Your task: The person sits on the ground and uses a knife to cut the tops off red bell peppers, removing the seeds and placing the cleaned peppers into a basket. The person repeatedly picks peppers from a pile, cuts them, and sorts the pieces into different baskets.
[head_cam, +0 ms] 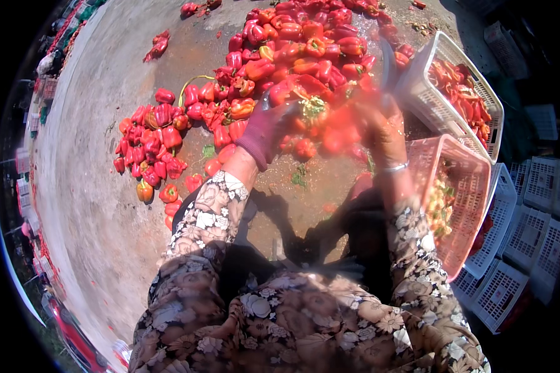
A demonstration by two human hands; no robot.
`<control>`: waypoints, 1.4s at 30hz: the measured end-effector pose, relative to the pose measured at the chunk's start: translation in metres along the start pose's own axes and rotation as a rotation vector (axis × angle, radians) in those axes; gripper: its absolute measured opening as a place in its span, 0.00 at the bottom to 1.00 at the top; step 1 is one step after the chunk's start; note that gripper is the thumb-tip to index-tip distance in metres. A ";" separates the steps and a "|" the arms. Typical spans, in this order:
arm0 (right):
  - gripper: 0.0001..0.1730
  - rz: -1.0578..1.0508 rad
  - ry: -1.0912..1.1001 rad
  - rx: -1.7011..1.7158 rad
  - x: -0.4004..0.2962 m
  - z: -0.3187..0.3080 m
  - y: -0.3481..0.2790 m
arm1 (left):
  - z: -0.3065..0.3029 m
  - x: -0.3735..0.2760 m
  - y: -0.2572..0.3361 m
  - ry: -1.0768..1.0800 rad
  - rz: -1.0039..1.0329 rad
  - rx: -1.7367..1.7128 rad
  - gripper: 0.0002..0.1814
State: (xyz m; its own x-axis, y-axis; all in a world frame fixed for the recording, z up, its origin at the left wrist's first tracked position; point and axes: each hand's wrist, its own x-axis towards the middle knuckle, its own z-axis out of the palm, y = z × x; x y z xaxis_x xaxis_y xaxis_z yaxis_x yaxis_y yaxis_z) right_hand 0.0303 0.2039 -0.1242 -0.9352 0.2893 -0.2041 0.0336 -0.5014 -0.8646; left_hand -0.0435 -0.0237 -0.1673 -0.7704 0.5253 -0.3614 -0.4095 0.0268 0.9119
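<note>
My left hand [269,128], in a purple knit glove, holds an opened red bell pepper [287,92] whose pale seed core [313,107] shows at its right side. My right hand [383,125] is bare, with a bracelet at the wrist. A knife blade [388,65] rises from it, blurred. Red pepper flesh [340,127], also blurred, lies between the two hands; whether the right fingers touch it is unclear. Just past both hands is a large heap of whole red bell peppers [312,32] on the concrete ground.
A white plastic crate [487,93] of cut red pepper leans at the right. Nearer, a pink crate [466,200] contains pale cores and green stems. Other white crates [532,228] stand beyond it. A smaller pepper pile [151,140] lies left on the concrete floor [88,186].
</note>
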 end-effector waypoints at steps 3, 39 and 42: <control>0.18 -0.007 -0.039 -0.049 -0.003 0.000 0.003 | 0.005 0.002 -0.016 -0.116 0.109 -0.017 0.31; 0.26 0.031 -0.044 -0.081 0.008 -0.062 -0.020 | 0.032 0.015 0.010 0.008 -0.071 -0.020 0.44; 0.26 0.065 -0.122 -0.144 0.009 -0.062 -0.013 | 0.051 0.010 0.031 -0.040 -0.020 0.086 0.38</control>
State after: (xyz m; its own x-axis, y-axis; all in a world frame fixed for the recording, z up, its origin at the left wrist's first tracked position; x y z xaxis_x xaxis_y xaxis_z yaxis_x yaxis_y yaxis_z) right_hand 0.0431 0.2636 -0.1427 -0.9650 0.1549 -0.2117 0.1369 -0.3909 -0.9102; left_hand -0.0386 0.0261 -0.1323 -0.7418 0.5575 -0.3728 -0.3795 0.1094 0.9187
